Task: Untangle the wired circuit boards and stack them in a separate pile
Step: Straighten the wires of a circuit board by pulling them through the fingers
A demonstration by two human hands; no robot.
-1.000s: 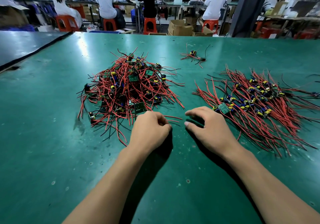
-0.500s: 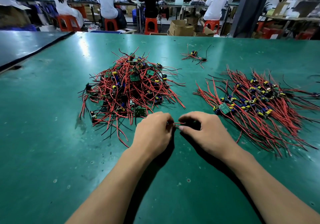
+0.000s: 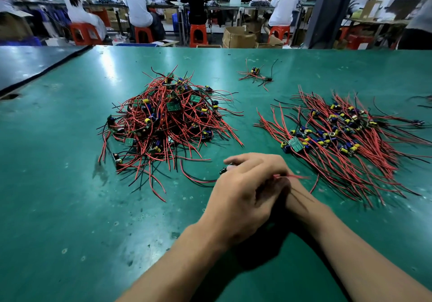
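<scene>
The tangled pile (image 3: 163,124) sits in the middle of the desk (image 3: 70,208), and it is big. The neat pile (image 3: 350,142) lies by the right edge and has many boards. Near the front edge, the left hand (image 3: 240,198) grips red wires (image 3: 294,176). The right hand (image 3: 257,163) pinches their little board (image 3: 223,171). I think lots are left to sort.

Electronics assembly workshop: long green surface (image 3: 70,208), seated workers (image 3: 138,4) in white on orange stools (image 3: 198,35), cardboard boxes (image 3: 238,36), heaped wired boards (image 3: 168,119).
</scene>
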